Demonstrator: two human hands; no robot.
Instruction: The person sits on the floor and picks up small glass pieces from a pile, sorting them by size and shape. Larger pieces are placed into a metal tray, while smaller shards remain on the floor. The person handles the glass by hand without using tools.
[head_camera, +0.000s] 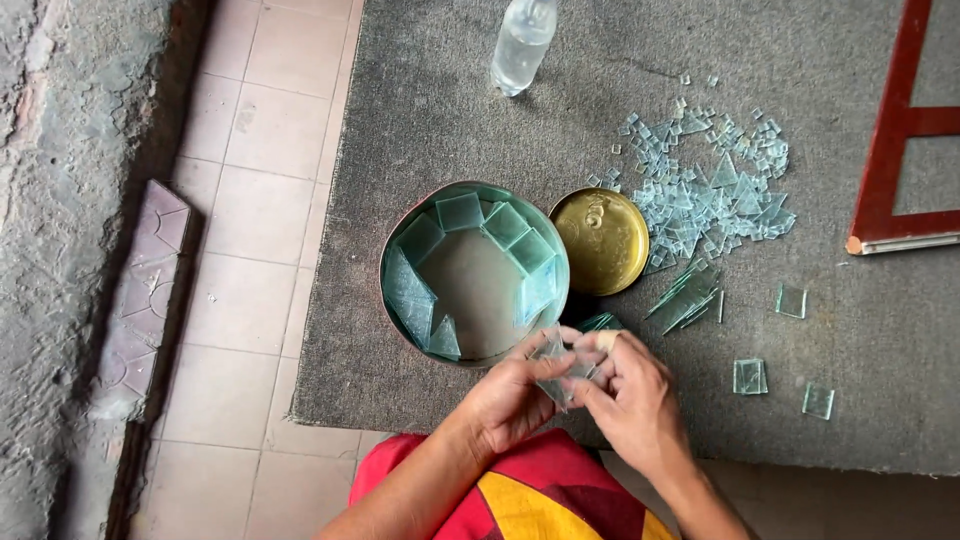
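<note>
Both hands gripped one clear glass piece (562, 368) together, left hand (512, 398) and right hand (632, 400) pinching it just beside round tin (392, 300) lined with glass squares; gold lid (602, 240) and glass scrap pile (705, 185) on grey mat (450, 110) nearby

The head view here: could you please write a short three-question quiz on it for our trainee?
1. True or false: glass squares line the inside wall of the round tin.
2. Which lies right beside the tin? A) gold lid B) red frame C) bottle
3. What do the left hand and right hand hold together?

Key: 1 true. 2 A. 3 a clear glass piece, pinched in both grips over the grey mat, near the heap of glass bits.
</note>
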